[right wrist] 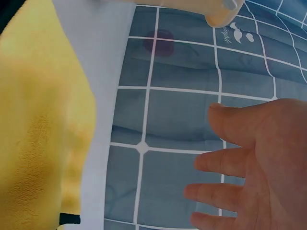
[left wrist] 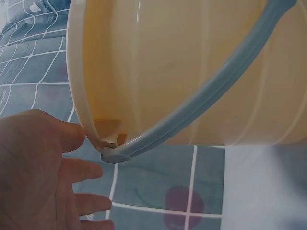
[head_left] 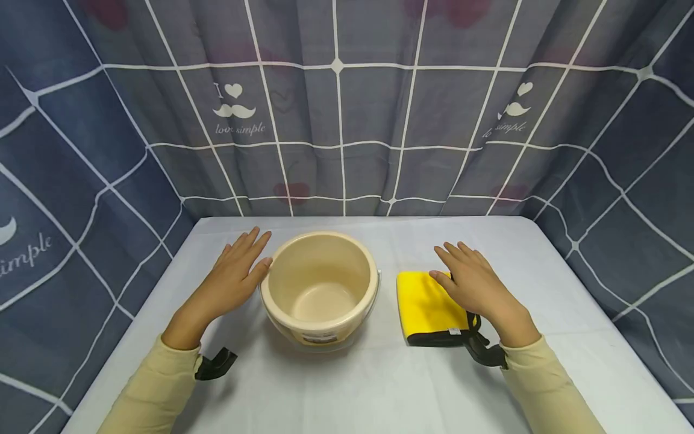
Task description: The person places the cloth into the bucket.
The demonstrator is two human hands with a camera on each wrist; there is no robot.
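A cream plastic bucket stands upright on the table, its inside in view and nothing in it. The person's left hand is at the bucket's left side, fingers straight and spread. Its thumb lies at the rim; whether it touches cannot be told. In the left wrist view the bucket's grey-blue handle hangs down along the outer wall. To the right lies a folded yellow cloth with a black edge and a small white tag. Over the cloth's right part hovers the right hand, fingers extended, holding nothing.
A white-covered table carries the bucket and cloth. Blue-grey checked curtains enclose it at the back and both sides. Black straps show at both wrists, below light yellow sleeves.
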